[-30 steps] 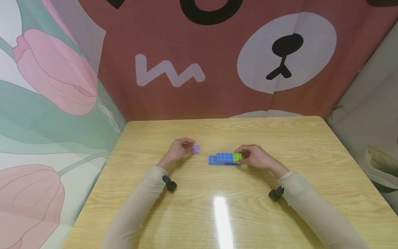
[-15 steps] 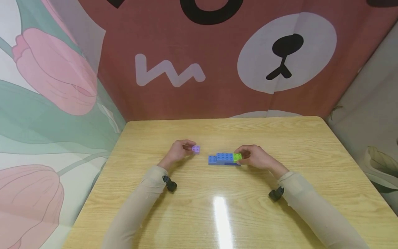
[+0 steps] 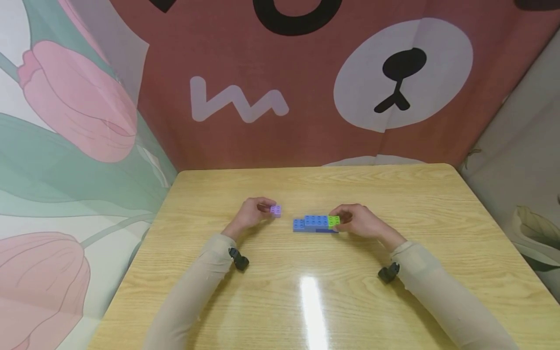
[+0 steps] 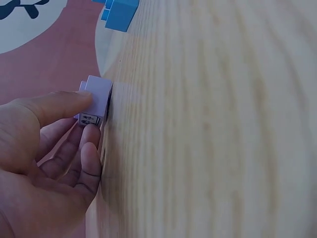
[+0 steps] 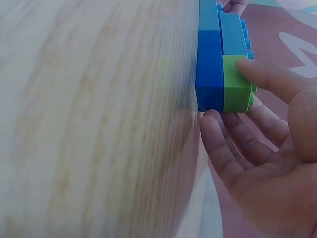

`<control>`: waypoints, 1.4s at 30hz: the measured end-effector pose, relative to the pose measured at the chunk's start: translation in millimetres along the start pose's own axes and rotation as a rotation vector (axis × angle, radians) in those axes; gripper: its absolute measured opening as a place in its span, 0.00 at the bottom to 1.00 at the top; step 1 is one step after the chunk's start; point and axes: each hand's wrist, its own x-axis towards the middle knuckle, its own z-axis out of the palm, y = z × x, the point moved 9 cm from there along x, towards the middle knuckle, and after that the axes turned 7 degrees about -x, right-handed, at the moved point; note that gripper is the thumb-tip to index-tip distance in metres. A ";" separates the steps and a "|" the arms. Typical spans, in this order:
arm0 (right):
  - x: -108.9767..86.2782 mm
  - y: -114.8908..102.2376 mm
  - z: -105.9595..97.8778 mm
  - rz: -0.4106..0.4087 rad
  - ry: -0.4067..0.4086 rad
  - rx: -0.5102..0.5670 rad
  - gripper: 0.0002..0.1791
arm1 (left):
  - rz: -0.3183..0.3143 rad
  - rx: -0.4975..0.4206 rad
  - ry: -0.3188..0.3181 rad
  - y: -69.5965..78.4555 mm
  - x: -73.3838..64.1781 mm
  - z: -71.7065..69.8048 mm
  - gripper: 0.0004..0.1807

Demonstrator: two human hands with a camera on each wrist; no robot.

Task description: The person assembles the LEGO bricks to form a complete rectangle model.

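Observation:
My left hand (image 3: 252, 212) pinches a small purple toy building brick (image 3: 275, 211) between thumb and fingers, low at the tabletop. In the left wrist view the thumb lies on the side of the purple brick (image 4: 99, 94). To its right lies a two-layer brick stack. A light blue brick (image 3: 316, 220) and a lime green brick (image 3: 334, 220) form its top layer. Below them are another light blue brick (image 3: 298, 225) and a dark blue brick (image 5: 210, 69). My right hand (image 3: 360, 220) holds the stack's right end, thumb on the green brick.
The bricks lie on a light wooden table (image 3: 245, 291). A red cloth with a bear print (image 3: 306, 136) hangs behind its far edge. A flowered cloth (image 3: 78, 194) hangs at the left. Small black cameras (image 3: 239, 258) sit on both wrists.
My left hand has turned the purple brick slightly, so its studs now face up more, and moved it a little nearer. The right hand and the stack have stayed in place.

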 end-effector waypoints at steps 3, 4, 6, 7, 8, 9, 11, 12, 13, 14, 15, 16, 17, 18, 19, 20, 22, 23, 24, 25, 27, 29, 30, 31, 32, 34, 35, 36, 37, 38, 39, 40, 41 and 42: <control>0.1 -0.2 0.1 0.000 0.000 0.002 0.20 | -0.004 -0.008 0.006 0.4 -1.8 -0.5 0.17; 0.2 -0.3 0.2 0.000 0.000 0.001 0.20 | -0.006 -0.008 0.007 0.5 -2.4 -0.6 0.17; 0.3 -0.6 0.3 -0.001 0.000 -0.001 0.20 | -0.006 -0.013 0.007 0.9 -3.4 -0.7 0.17; 0.3 -0.8 0.2 -0.002 0.001 0.000 0.20 | -0.006 -0.016 0.008 1.2 -4.0 -0.9 0.17; 0.3 -0.9 0.1 -0.003 0.002 -0.001 0.20 | -0.003 -0.017 0.008 2.0 -4.6 -1.2 0.18; 0.3 -1.0 0.0 -0.003 0.003 0.000 0.20 | 0.001 -0.019 0.008 2.8 -5.1 -1.6 0.18; 0.2 -1.2 -0.3 -0.001 0.004 0.002 0.20 | 0.007 -0.022 0.009 4.6 -6.3 -2.7 0.18; 0.1 -1.2 -0.4 0.001 0.003 0.004 0.20 | 0.014 -0.022 0.008 5.9 -6.8 -3.2 0.18; 0.1 -1.3 -0.6 0.002 0.003 0.007 0.19 | 0.019 -0.021 0.007 6.9 -7.2 -3.5 0.18; 0.1 -1.1 -0.6 0.004 0.002 0.008 0.19 | 0.023 -0.022 0.007 8.0 -7.6 -3.7 0.17; 0.2 -1.0 -0.7 0.005 0.001 0.010 0.19 | 0.024 -0.023 0.006 8.8 -8.0 -3.8 0.17; 0.4 -0.8 -0.8 0.007 0.001 0.010 0.19 | 0.024 -0.025 0.004 10.0 -8.6 -3.7 0.17; 0.6 -0.5 -0.8 0.008 0.001 0.009 0.19 | 0.025 -0.025 0.002 11.2 -9.1 -3.5 0.17; 0.9 -0.2 -0.9 0.009 0.002 0.007 0.20 | 0.021 -0.027 0.000 12.5 -9.8 -3.3 0.17; 1.2 0.2 -1.0 0.009 0.003 0.005 0.20 | 0.017 -0.029 -0.002 13.6 -10.5 -3.0 0.16; 1.5 0.6 -1.0 0.009 0.005 0.002 0.20 | 0.012 -0.031 -0.004 15.1 -11.5 -2.7 0.16; 1.8 1.0 -1.1 0.008 0.007 -0.003 0.20 | 0.008 -0.034 -0.013 17.9 -13.0 -1.4 0.16; 1.9 0.9 -1.1 0.006 0.008 -0.003 0.20 | 0.007 -0.038 -0.016 19.3 -13.9 -0.8 0.16; 1.9 0.9 -1.0 0.003 0.008 -0.004 0.20 | 0.005 -0.045 -0.020 20.8 -14.8 -0.1 0.16; 1.9 0.9 -0.9 0.001 0.007 -0.003 0.20 | 0.006 -0.052 -0.025 22.3 -15.5 0.8 0.16; 1.8 0.6 -0.6 -0.002 0.005 0.002 0.20 | 0.013 -0.061 -0.033 26.0 -17.2 2.8 0.16; 1.7 0.5 -0.4 -0.003 0.002 0.005 0.20 | 0.019 -0.065 -0.039 29.9 -18.8 4.7 0.16; 1.7 0.4 -0.5 -0.002 0.001 0.007 0.20 | 0.022 -0.064 -0.044 31.6 -19.2 5.9 0.16; 1.7 0.3 -0.5 -0.002 0.001 0.008 0.20 | 0.027 -0.060 -0.048 33.4 -19.7 7.0 0.16; 1.7 0.4 -0.6 -0.002 0.002 0.010 0.20 | 0.033 -0.055 -0.050 34.9 -19.9 8.4 0.16; 1.8 0.3 -1.0 -0.003 0.005 0.011 0.20 | 0.045 -0.051 -0.058 37.6 -20.4 11.2 0.16; 1.8 0.3 -1.1 -0.004 0.007 0.012 0.20 | 0.052 -0.050 -0.062 38.6 -20.3 12.7 0.16; 1.9 0.3 -1.3 -0.005 0.009 0.013 0.20 | 0.057 -0.054 -0.065 39.4 -20.2 14.1 0.16; 2.0 0.4 -1.3 -0.006 0.009 0.012 0.20 | 0.060 -0.055 -0.067 40.3 -20.5 15.2 0.16; 2.0 0.6 -1.2 -0.006 0.009 0.012 0.20 | 0.061 -0.057 -0.071 40.6 -20.5 16.7 0.16; 2.0 0.8 -1.0 -0.006 0.008 0.013 0.20 | 0.059 -0.061 -0.079 40.9 -20.8 18.2 0.16; 2.0 1.2 -0.8 -0.005 0.007 0.013 0.20 | 0.055 -0.064 -0.086 40.7 -20.9 19.9 0.16; 1.9 1.5 -0.5 -0.004 0.006 0.012 0.20 | 0.054 -0.067 -0.094 40.9 -21.4 21.7 0.16; 1.9 1.8 -0.2 -0.004 0.005 0.012 0.20 | 0.053 -0.071 -0.102 41.3 -21.8 23.4 0.17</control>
